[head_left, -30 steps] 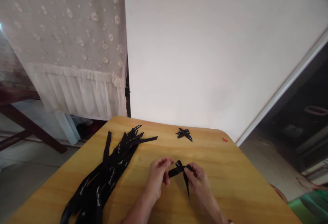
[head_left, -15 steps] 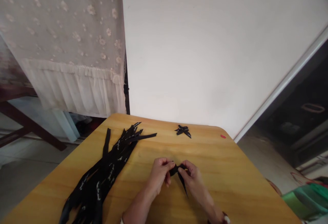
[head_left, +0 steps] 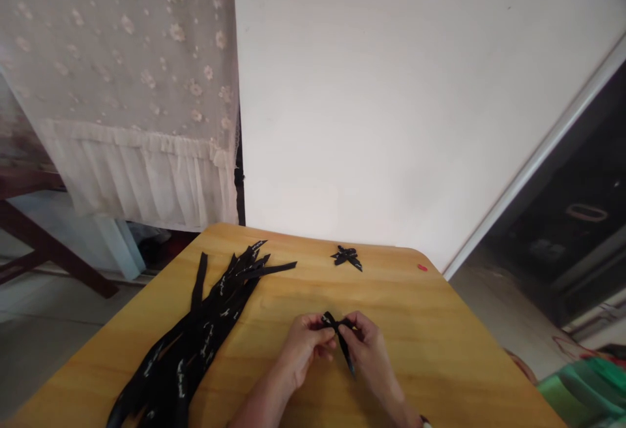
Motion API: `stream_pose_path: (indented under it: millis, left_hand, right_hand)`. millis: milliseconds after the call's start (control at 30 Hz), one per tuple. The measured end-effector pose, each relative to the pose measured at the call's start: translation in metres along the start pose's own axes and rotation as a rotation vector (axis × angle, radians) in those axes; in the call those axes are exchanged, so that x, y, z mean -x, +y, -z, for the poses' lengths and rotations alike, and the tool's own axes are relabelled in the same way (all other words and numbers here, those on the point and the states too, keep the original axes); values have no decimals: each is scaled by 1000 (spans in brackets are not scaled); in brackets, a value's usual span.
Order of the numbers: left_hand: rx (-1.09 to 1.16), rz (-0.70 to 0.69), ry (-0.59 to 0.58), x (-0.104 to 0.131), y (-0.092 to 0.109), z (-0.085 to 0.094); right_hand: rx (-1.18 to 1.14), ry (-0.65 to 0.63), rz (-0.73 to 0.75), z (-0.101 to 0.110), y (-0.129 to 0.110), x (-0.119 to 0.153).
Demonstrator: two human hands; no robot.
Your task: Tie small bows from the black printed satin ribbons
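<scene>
1. The ribbon [head_left: 344, 346], black with pale lettering, is between the two hands, above the near-middle part of the table [head_left: 415, 350]; it is gathered at a crossing, with a loop up on the left side and a tail hanging down toward the person.
2. The left hand [head_left: 308, 343] is closed in a pinch, thumb against fingers, on the ribbon's left part beside the crossing; its lower fingers curl loosely beneath.
3. The right hand [head_left: 364, 340] is also pinched shut on the ribbon, thumb tip close to the crossing; the part under its fingers is hidden, so I cannot tell how the ribbon is folded there.
4. The ribbon looks very light and soft, probably a little slippery if it is satin; it should bend at any touch and not break, though loops could slide or flatten under a careless pull.
5. The best hold is likely at the crossing, between thumb and forefinger, with the other hand on a loop's base; the tail's tip would give little control.
6. Left of the hands lies a pile [head_left: 210, 323] of similar strips, lengthwise and overlapping; beyond the hands, near the table's far edge, rests a bow [head_left: 347, 256], and right of it a small red piece [head_left: 422, 267].
</scene>
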State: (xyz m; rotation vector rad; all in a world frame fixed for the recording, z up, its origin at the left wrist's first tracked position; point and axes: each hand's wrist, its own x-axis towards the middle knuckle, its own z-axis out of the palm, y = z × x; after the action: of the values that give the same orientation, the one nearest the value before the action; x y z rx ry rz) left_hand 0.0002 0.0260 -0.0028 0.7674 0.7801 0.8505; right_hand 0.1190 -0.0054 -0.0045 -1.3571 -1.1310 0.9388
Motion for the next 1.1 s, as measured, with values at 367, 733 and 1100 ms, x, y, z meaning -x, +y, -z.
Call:
stream_pose_path:
  millis: [367, 733, 1100]
  left_hand:
    - [69, -73, 36, -1, -3, -5]
    - [76, -95, 136, -2, 3, 0]
    - [62, -18, 189, 0, 5, -1]
  right_hand:
    - [-146, -50, -44, -1, 3, 2]
    - [-109, -145, -167, 0, -12, 6]
    - [110, -64, 53, 1, 8, -2]
